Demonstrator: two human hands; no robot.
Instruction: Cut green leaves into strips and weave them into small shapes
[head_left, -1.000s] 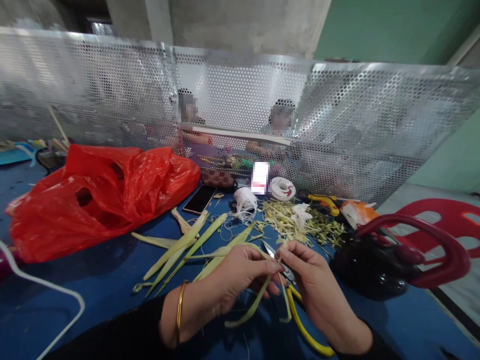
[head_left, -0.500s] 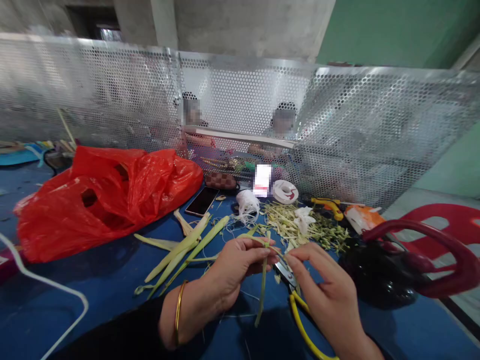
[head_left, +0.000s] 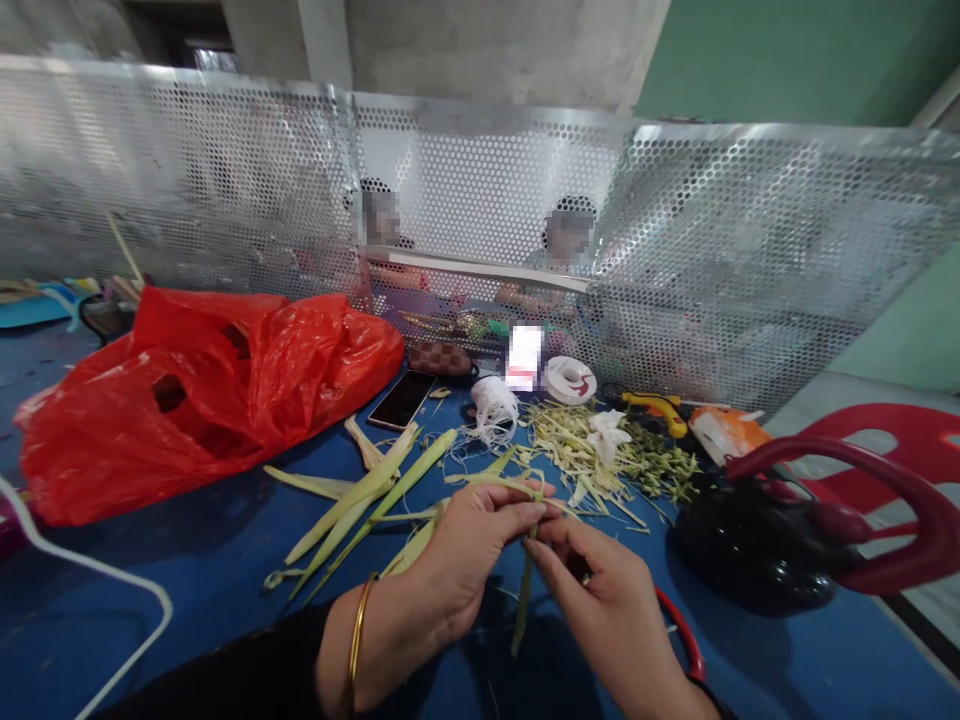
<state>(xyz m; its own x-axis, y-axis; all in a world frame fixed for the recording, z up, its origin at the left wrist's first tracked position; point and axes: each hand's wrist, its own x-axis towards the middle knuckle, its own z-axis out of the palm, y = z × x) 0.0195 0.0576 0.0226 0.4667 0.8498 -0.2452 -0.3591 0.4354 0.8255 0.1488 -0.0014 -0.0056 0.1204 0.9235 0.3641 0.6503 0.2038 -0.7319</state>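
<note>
My left hand (head_left: 476, 535), with a gold bangle at the wrist, pinches a pale green leaf strip (head_left: 523, 610) between thumb and fingers. One end of the strip hangs below the hands. A small loop or knot of it shows at the fingertips. My right hand (head_left: 611, 595) is closed at the same spot, its thumb and fingertips on the strip just under my left thumb. A red curved handle (head_left: 686, 632) shows beside my right hand; the rest of that tool is hidden. Long pale green husk-like leaves (head_left: 367, 495) lie left of my hands.
Trimmed plant scraps (head_left: 577, 440), white string (head_left: 495, 410), a white spool (head_left: 570, 380) and a dark phone (head_left: 403, 400) lie beyond my hands. A red plastic bag (head_left: 217, 390) is left, a black kettle (head_left: 757, 545) right. Two people sit behind the perforated screen (head_left: 480, 180).
My right hand has moved left to meet my left fingers on the strip. It now covers the scissor blades and yellow handle seen before, and a red handle shows.
</note>
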